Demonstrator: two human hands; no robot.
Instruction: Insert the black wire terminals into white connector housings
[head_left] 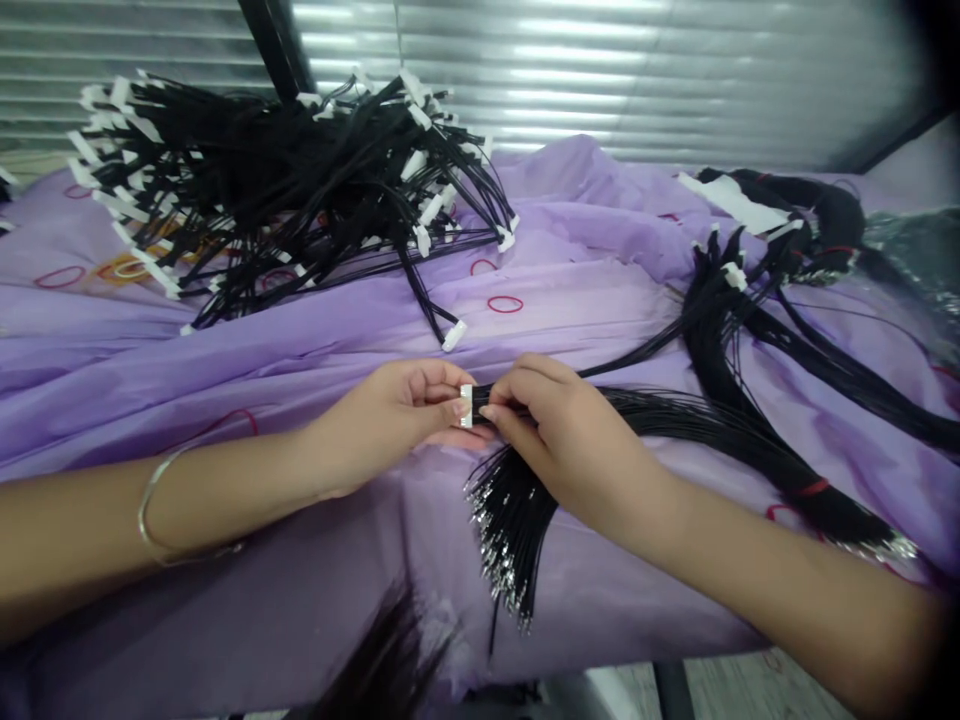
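Note:
My left hand (397, 415) pinches a small white connector (466, 406) between thumb and fingers. My right hand (559, 430) is closed on the thin black wires (491, 392) that run into that connector. Under my right hand lies a loose bundle of black wires (517, 520) with bare metal tips pointing toward the front edge. Both hands meet at the middle of the purple cloth (300, 330).
A big heap of finished black wire harnesses with white connectors (285, 180) lies at the back left. More black wire bundles (780, 290) tied with red bands stretch across the right. Red rubber bands (505, 304) lie loose on the cloth. Window blinds (600, 70) stand behind.

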